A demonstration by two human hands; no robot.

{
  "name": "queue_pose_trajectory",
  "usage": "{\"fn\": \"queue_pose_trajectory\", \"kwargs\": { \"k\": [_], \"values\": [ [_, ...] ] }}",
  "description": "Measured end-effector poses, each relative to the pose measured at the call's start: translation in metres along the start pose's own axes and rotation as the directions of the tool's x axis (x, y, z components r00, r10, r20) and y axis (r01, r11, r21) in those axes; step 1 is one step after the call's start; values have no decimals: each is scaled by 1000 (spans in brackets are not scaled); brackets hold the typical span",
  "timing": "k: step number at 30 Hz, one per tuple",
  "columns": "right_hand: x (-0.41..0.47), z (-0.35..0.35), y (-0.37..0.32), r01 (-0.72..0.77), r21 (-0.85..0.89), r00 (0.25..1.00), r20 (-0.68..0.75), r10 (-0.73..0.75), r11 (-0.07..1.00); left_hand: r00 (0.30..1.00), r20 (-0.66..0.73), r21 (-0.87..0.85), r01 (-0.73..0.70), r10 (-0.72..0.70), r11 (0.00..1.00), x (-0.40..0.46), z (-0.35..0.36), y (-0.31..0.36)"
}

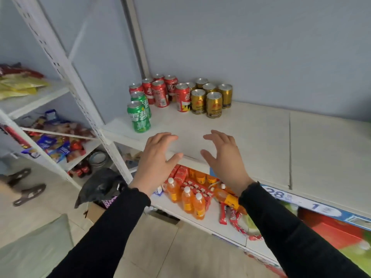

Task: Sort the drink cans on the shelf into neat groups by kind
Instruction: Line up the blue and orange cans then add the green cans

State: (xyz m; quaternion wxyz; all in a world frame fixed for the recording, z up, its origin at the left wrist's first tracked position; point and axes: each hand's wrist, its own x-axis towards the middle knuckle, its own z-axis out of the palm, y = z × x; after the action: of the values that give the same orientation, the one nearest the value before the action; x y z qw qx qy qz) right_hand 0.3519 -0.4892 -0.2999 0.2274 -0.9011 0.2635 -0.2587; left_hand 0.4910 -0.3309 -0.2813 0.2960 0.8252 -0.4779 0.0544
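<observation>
**Cans lie beyond and to the left of both empty hands**

Taking the white shelf [251, 125] as the landmark, all the cans stand upright toward its back-left corner. Leftmost, near the shelf's left edge, are the two green cans [139, 115], one right behind the other. Behind them and to their right is the cluster of red cans [160, 93], with one red can [183, 97] standing a little apart on the right, just beside the gold cans [208, 98]. The gold cans are packed close against the wall, and the shelf to their right is bare.

At the shelf's front edge, the left hand [155, 157] hovers palm down with its fingers spread and holds nothing. The right hand [224, 155] beside it is the same, open and holding nothing.

Every can lies farther back than the hands. The green pair sits up and left of the left hand, which is clearly the nearer. The stray red can and the gold group lie roughly straight back from the gap between the hands, so either hand could reach them. The sorting looks close to done; that red can seems the likeliest thing to shift.
</observation>
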Motion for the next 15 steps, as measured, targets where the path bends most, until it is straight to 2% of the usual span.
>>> {"fn": "queue_pose_trajectory", "kwargs": {
  "k": [5, 15],
  "values": [
    [32, 47, -44, -2, 75, 999, 32, 0, 997, 994, -47, -63, 95, -98, 993, 10, -31, -62],
    [119, 135, -78, -75, 278, 988, 148, 34, 958, 970, -113, -137, 199, -215, 970, 87, -48, -172]
  ]
}}
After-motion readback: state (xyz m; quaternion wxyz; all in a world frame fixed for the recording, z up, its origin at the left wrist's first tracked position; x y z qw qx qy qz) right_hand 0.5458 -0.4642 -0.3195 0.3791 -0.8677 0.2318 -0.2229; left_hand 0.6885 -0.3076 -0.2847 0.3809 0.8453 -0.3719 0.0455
